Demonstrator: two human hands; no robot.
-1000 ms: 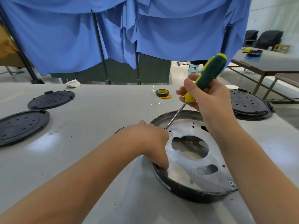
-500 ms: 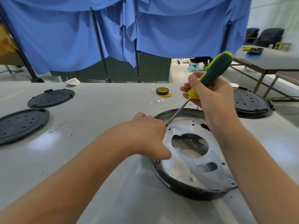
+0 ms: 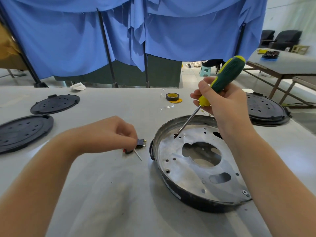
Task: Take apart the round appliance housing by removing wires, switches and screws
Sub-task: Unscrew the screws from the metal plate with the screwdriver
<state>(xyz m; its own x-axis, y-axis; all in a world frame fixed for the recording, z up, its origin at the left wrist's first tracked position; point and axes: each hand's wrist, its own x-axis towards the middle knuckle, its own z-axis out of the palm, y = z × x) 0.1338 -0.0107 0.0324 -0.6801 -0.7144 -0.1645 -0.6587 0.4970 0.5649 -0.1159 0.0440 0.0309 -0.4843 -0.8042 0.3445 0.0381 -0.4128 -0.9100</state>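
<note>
the left hand [image 3: 118,134] pinches the switch [image 3: 141,143] just left of the housing [image 3: 201,170]. the right hand [image 3: 222,101] grips the screwdriver [image 3: 220,84], tip slanting down-left onto the housing's far side.

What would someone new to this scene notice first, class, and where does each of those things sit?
The green and yellow screwdriver, gripped in the right hand, slants down with its tip on the metal plate of the round housing at centre right. Left of the housing, the left hand pinches a small black switch just above the table. Behind hang blue cloths.
</note>
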